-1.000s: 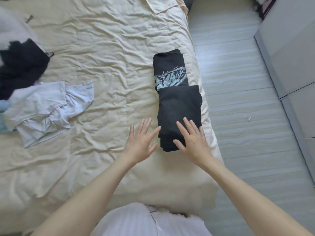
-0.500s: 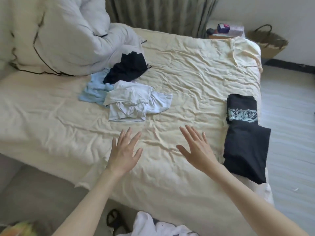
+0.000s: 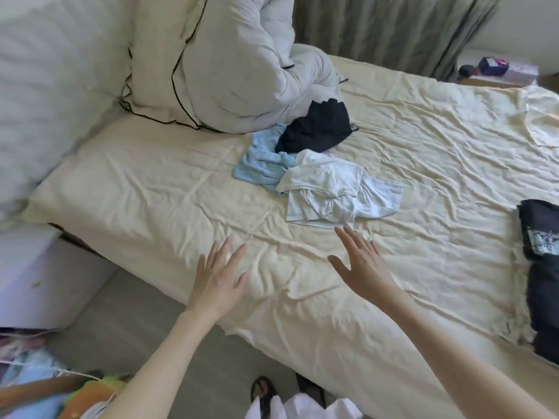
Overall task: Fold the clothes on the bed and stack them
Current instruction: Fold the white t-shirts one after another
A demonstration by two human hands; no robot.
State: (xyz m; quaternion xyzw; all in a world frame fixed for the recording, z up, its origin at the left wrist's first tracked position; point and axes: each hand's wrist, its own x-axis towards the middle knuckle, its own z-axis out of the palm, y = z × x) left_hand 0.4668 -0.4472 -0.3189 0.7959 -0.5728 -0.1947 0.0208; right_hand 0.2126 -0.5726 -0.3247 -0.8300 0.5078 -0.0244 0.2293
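Hands hover flat over the bed [image 3: 151, 182], holding nothing: left hand [image 3: 216, 278] and right hand [image 3: 364, 267], each grip wide. Better to pinch the white shirt [image 3: 326, 192] by its hem and spread it first. It lies at twelve o'clock, just beyond the right fingertips [image 3: 341, 232]; the folded stack [image 3: 541, 261] sits at three.

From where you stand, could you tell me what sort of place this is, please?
Most likely a home bedroom: a bed with a wrinkled cream sheet, a bunched duvet at its head, curtains behind, and loose clothes waiting to be folded.
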